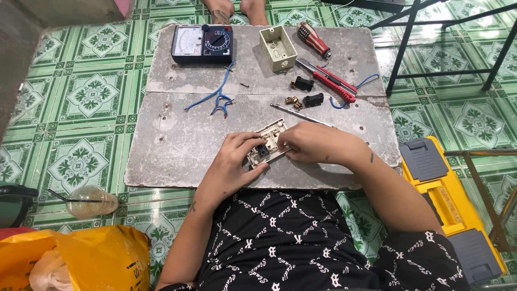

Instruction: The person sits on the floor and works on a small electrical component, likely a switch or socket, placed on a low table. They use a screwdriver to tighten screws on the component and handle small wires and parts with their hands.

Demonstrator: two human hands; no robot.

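Observation:
A cream switch plate [267,141] lies on the grey board [177,145], face down, with a black switch module set in it. My left hand [234,164] grips its near left end, thumb by the black module. My right hand [318,143] holds its right side, fingers curled over the edge. A thin metal screwdriver shaft [301,115] lies just beyond my right hand.
On the board lie an analog multimeter [202,43], a cream wall box [278,48], a striped-handled screwdriver [314,39], red pliers [331,81], two black switch modules [308,91], brass parts and blue wire [218,99]. A yellow toolbox [449,199] sits right; a plastic cup [92,202] and an orange bag [81,258] left.

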